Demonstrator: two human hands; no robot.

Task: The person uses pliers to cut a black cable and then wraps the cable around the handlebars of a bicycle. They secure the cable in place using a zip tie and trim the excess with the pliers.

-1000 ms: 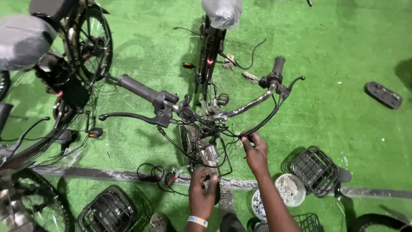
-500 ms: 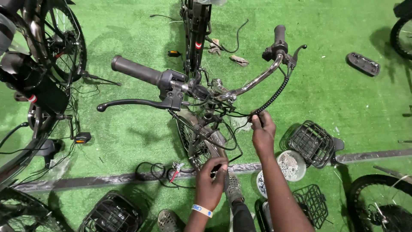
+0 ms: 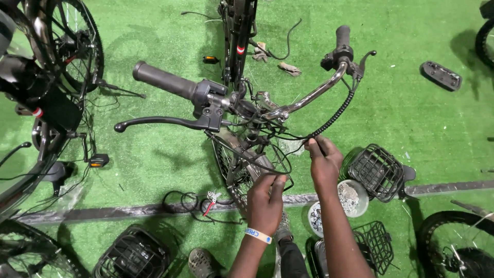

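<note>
Crowding both hands (image 3: pixel 293 185): tangled cables (image 3: pixel 257 139), front basket (image 3: pixel 247 164), handlebar (image 3: pixel 309 95) above.

Both forearms enter from the bottom edge and reach upward and forward. Left hand (image 3: pixel 266 202): back to camera, fingers curled in a loose pinch, a pale band on the wrist. Right hand (image 3: pixel 324 160): extended further forward than the left, fingers bent and closed in a grip at the fingertips. Hands apart, not touching.
</note>
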